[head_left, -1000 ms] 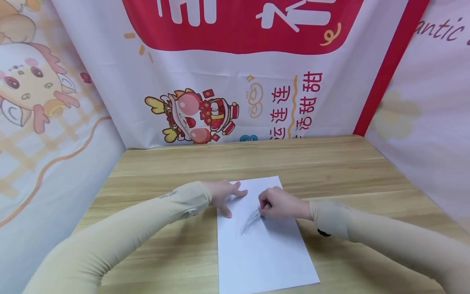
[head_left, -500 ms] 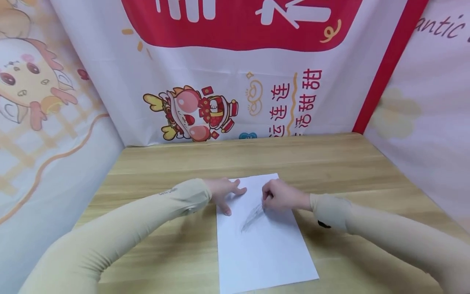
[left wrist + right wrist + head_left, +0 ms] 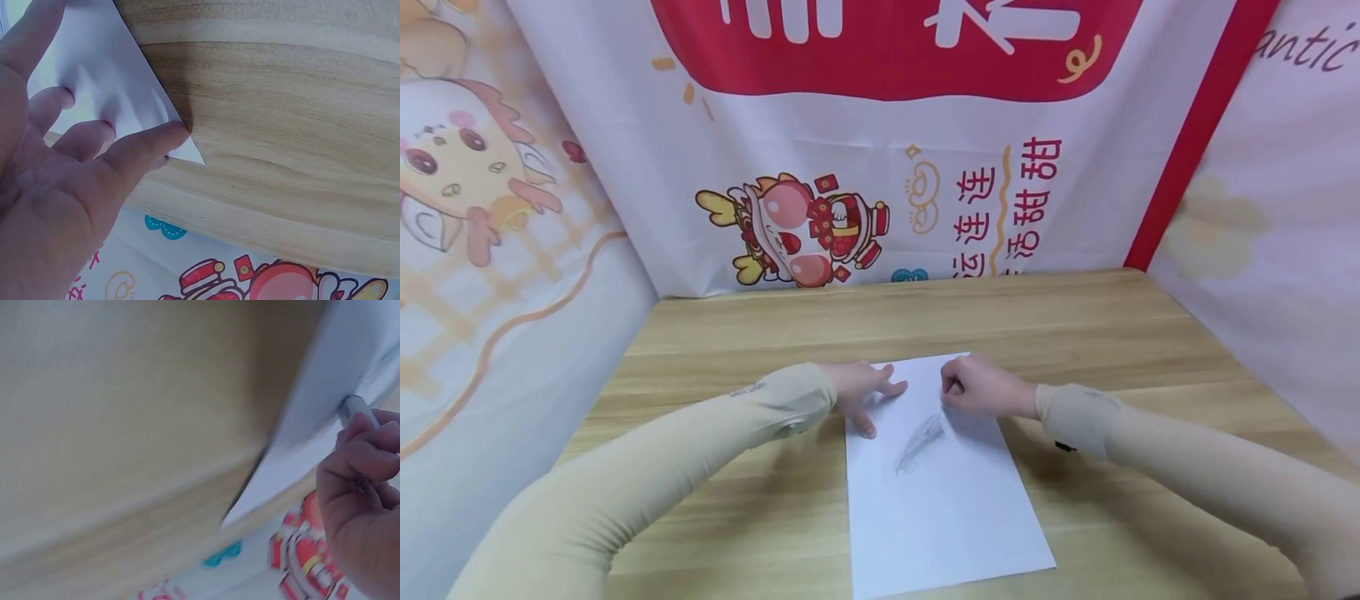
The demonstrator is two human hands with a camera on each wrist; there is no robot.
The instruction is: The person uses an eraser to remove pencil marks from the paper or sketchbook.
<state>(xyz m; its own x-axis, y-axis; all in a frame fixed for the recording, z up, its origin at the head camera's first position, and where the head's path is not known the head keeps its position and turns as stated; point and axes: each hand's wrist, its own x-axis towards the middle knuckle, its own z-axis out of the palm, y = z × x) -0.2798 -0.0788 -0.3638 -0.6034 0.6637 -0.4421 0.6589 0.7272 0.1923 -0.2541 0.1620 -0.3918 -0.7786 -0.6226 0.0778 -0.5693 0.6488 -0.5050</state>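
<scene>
A white sheet of paper (image 3: pixel 947 525) lies on the wooden table, with a grey smudgy patch of strokes (image 3: pixel 919 443) near its middle. My left hand (image 3: pixel 859 392) rests on the sheet's upper left part, its fingers spread; in the left wrist view the fingertips (image 3: pixel 172 132) touch the paper close to its corner. Over the upper right part, my right hand (image 3: pixel 988 389) pinches a short whitish stick with a dark tip (image 3: pixel 356 411). The right wrist view shows that tip at the paper. Most of the stick is hidden by the fingers, so its exact kind is unclear.
The wooden table (image 3: pixel 760 333) reaches back to a printed cloth (image 3: pixel 850 133) with a cartoon figure and red lettering. Further printed cloths hang along the left (image 3: pixel 497 350) and right (image 3: pixel 1277 275) sides.
My right hand has moved up and slightly right, away from the grey patch, still holding the stick. More of the patch now shows. My left hand stays in place.
</scene>
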